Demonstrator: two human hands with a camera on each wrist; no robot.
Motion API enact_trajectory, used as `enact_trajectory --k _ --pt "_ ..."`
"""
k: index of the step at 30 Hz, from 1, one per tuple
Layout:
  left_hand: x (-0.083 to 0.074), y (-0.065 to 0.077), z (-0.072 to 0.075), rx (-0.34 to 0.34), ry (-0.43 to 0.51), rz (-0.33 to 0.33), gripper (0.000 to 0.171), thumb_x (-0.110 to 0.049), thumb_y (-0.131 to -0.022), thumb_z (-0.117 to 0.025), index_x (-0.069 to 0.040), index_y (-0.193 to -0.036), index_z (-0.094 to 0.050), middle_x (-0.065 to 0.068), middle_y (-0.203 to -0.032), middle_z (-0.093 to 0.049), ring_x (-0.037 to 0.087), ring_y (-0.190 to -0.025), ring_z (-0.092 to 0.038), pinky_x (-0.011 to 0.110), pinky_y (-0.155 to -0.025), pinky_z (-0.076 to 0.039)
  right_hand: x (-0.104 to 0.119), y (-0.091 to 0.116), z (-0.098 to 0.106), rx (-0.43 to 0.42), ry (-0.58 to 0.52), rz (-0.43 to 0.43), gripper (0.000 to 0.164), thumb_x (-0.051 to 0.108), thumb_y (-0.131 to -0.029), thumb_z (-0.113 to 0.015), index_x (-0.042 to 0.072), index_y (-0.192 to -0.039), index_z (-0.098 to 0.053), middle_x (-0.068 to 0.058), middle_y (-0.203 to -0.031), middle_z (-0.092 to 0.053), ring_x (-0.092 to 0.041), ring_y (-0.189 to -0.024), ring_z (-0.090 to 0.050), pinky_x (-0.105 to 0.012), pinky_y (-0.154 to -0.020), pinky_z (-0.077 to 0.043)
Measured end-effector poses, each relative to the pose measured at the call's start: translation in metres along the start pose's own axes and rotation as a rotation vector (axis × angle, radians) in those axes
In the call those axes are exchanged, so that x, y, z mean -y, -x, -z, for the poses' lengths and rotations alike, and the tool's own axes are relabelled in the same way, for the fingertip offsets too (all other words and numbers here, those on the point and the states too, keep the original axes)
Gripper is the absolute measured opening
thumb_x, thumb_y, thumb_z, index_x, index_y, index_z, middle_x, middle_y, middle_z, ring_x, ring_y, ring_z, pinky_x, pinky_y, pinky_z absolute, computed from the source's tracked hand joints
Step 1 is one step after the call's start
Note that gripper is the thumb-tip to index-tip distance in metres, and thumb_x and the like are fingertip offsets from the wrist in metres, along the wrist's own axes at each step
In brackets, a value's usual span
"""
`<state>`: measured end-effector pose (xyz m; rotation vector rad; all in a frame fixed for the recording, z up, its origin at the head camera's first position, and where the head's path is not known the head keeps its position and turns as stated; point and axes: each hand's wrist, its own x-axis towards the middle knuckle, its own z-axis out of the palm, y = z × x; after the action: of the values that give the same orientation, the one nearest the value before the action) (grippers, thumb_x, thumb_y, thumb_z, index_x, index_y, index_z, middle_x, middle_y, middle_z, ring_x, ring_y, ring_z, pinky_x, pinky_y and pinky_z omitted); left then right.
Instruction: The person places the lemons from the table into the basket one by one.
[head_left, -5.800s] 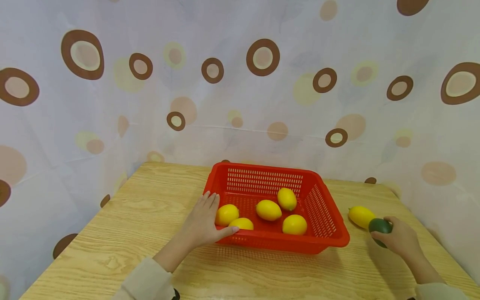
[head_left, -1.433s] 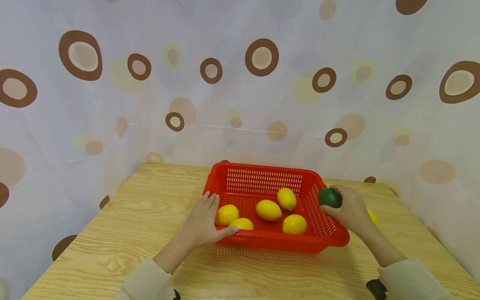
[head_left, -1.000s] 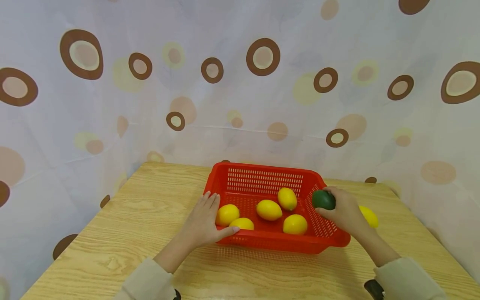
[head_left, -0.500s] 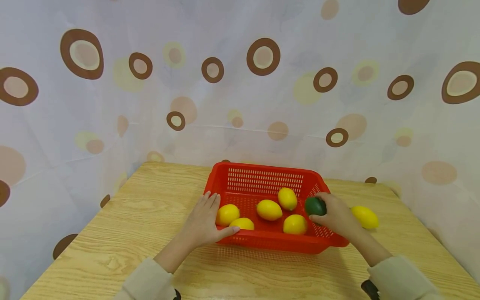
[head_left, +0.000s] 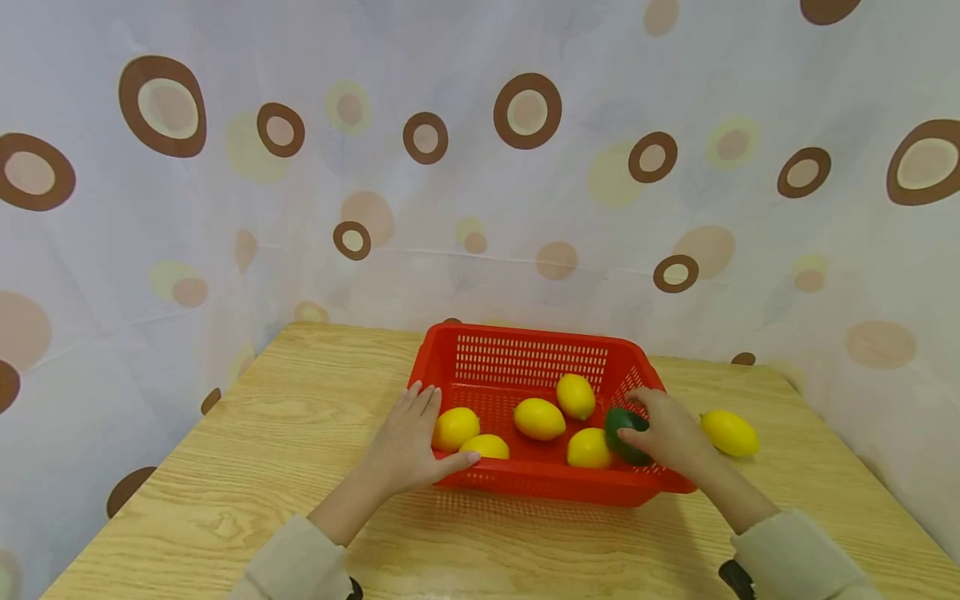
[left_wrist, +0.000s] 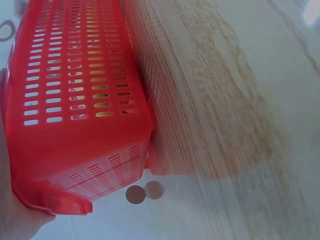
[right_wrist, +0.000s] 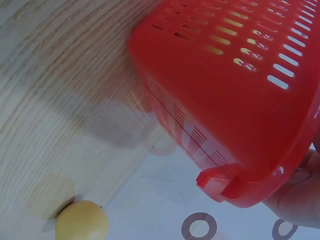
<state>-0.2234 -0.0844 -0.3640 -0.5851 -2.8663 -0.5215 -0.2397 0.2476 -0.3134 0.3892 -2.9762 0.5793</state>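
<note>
In the head view a red slotted basket (head_left: pixel 525 479) holds several yellow lemons (head_left: pixel 538 418) and a dark green, smooth oval fruit (head_left: pixel 622 446), which looks like an avocado. It lies at the right end, against the nearest lemon. My right hand (head_left: pixel 667 429) reaches over the right rim; its thumb lies across the green fruit while the fingertips stand slightly above it, apart. My left hand (head_left: pixel 401 442) rests on the basket's left front corner, fingers extended and thumb along the front rim. Both wrist views show mainly the basket's outer walls (left_wrist: pixel 75 140).
One lemon (head_left: pixel 729 433) lies on the wooden table (head_left: pixel 300 442) just right of the basket, beside my right forearm. A patterned sheet (head_left: pixel 480 192) hangs behind the table and along its sides.
My right hand has carried the green fruit from the table's right side over the rim. Since half a second ago, the fruit has sunk out of the fingers onto the basket floor. The left hand stays put.
</note>
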Motion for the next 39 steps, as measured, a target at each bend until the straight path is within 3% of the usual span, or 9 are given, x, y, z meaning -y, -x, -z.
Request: enact_trajectory --k 6,13,24,32,39 --pt "-0.001 0.000 0.000 -0.002 0.005 0.003 0.095 -0.063 -0.081 -0.052 0.008 -0.140 -0.031 0.022 -0.147 -0.033 0.037 -0.141 -0.020 0.045 -0.117 -0.016 0.002 0.001 0.002 -0.068 -0.015 0.002 0.044 0.012 -0.080 -0.070 -0.011 -0.114 -0.054 -0.029 -0.112 -0.059 -0.041 -0.100 -0.057 -0.055 -0.085 -0.050" --pt "-0.001 0.000 0.000 0.000 -0.002 0.004 0.095 -0.063 -0.081 -0.052 0.008 -0.140 -0.031 0.023 -0.147 -0.033 0.038 -0.141 -0.021 0.046 -0.117 -0.017 0.000 0.005 0.001 -0.105 -0.069 0.011 0.040 0.009 -0.081 -0.068 -0.012 -0.112 -0.055 -0.031 -0.111 -0.058 -0.039 -0.093 -0.057 -0.050 -0.076 -0.054" --pt "0.000 0.000 0.000 -0.001 0.002 0.001 0.095 -0.063 -0.081 -0.051 0.008 -0.140 -0.031 0.023 -0.147 -0.033 0.037 -0.141 -0.020 0.045 -0.117 -0.016 -0.013 0.004 0.001 -0.228 -0.063 0.050 0.037 0.010 -0.084 -0.064 -0.010 -0.114 -0.056 -0.029 -0.113 -0.059 -0.043 -0.102 -0.055 -0.055 -0.085 -0.050" --pt "0.000 0.000 0.000 -0.007 0.006 -0.005 0.094 -0.062 -0.081 -0.052 0.008 -0.140 -0.032 0.023 -0.146 -0.034 0.038 -0.141 -0.021 0.046 -0.117 -0.016 -0.021 0.005 0.004 -0.247 -0.071 0.023 0.036 0.009 -0.085 -0.063 -0.010 -0.115 -0.056 -0.030 -0.113 -0.059 -0.045 -0.105 -0.054 -0.059 -0.087 -0.047" --pt "0.000 0.000 0.000 -0.003 0.010 -0.003 0.094 -0.062 -0.081 -0.052 0.008 -0.140 -0.032 0.023 -0.146 -0.033 0.038 -0.141 -0.020 0.045 -0.117 -0.016 -0.032 0.005 0.005 -0.312 -0.076 0.049 0.033 0.006 -0.084 -0.063 -0.010 -0.112 -0.058 -0.030 -0.111 -0.060 -0.046 -0.104 -0.053 -0.061 -0.085 -0.046"
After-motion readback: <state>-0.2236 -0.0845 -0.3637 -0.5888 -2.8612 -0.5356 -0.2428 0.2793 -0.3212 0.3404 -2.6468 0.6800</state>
